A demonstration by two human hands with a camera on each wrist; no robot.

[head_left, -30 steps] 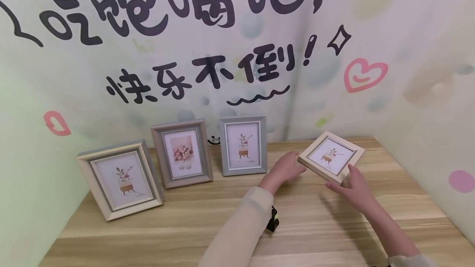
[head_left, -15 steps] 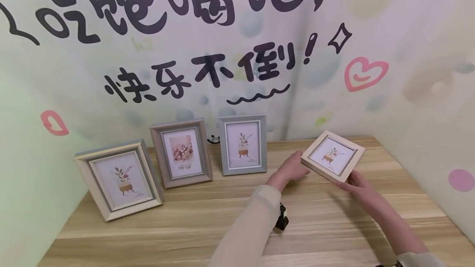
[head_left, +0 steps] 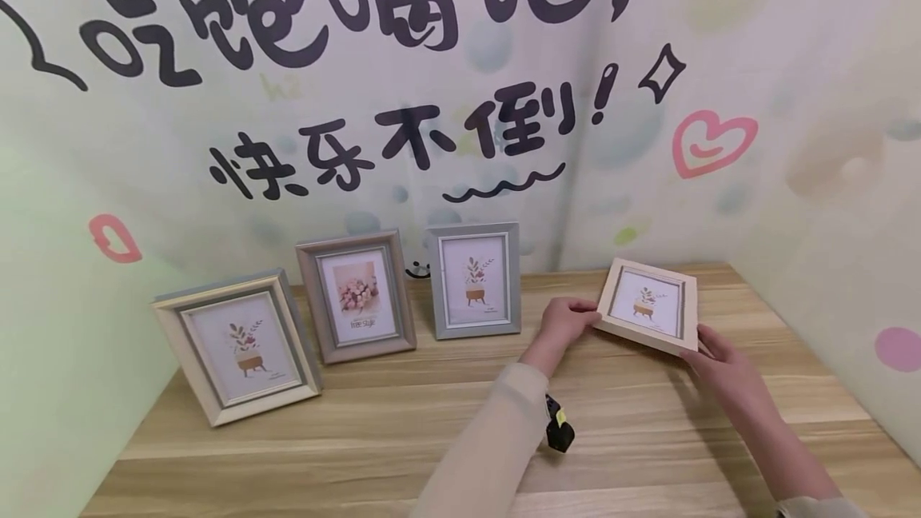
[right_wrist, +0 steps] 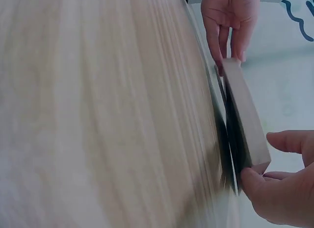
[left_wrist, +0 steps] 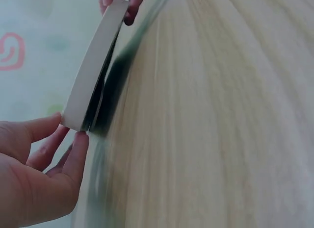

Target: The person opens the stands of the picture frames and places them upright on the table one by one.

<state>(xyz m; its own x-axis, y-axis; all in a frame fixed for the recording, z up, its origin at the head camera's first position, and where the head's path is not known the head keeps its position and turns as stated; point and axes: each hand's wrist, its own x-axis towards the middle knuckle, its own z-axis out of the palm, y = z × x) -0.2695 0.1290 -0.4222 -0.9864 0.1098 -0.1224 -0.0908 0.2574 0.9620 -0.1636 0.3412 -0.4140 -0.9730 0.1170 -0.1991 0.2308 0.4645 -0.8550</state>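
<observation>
Both hands hold a cream picture frame (head_left: 687,286) at the right of the table, its plant picture facing up. My left hand (head_left: 566,324) pinches its left near corner. At the opposite near corner, my right hand (head_left: 728,366) grips the edge. In the left wrist view, the thumb and fingers of my left hand (left_wrist: 44,174) close on the end of the pale side (left_wrist: 95,66). The right wrist view has my right hand (right_wrist: 284,189) with fingers at the lower corner. A dark back (right_wrist: 234,135) shows beneath the frame, tilted close over the wood.
Three picture frames stand upright to the left: a cream one (head_left: 305,378), a brownish one (head_left: 324,294) with a flower photo, and a grey-blue one (head_left: 514,286). A patterned wall cloth (head_left: 345,110) with black lettering rises behind the wooden table (head_left: 360,438).
The held frame has turned from a diagonal stance to nearly square with the back wall. The left hand has come round to its left corner, and the right hand has shifted slightly right.
</observation>
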